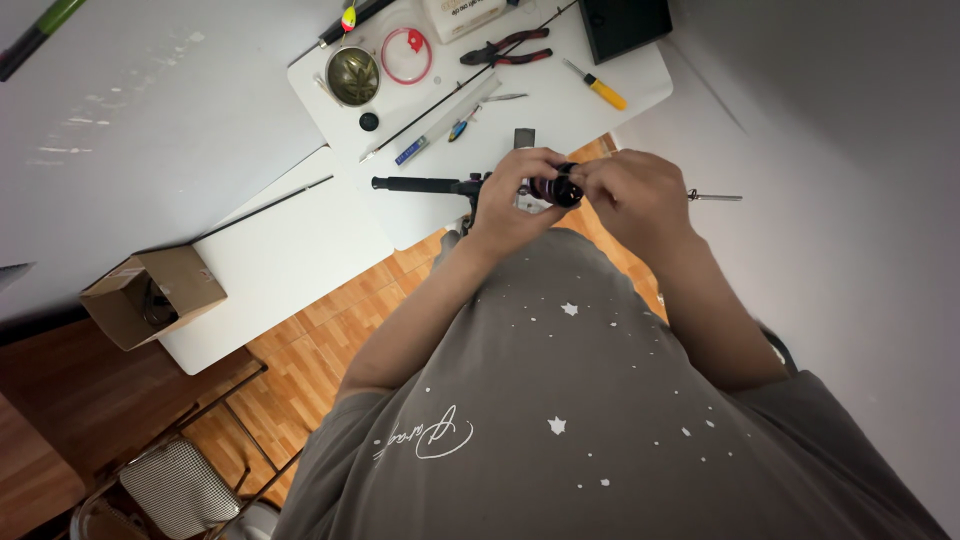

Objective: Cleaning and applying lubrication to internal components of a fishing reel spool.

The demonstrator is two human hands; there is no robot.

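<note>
Left hand [512,195] and right hand [632,195] meet, fingers curled in grip.

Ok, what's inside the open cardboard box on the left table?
The cardboard box lies tipped on the white table. Something dark and rounded shows in its opening; its walls and shadow hide the rest, so I cannot identify it.

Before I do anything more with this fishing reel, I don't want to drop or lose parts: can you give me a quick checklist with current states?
1. Both hands on the reel: ok, left hand and right hand pinch it.
2. Rod handle supported: cannot tell.
3. Pliers within reach on the white table: ok.
4. Yellow-handled screwdriver away from the edge: not ok, it lies near it.
5. Loose small parts: cannot tell, hidden by the fingers.
</note>
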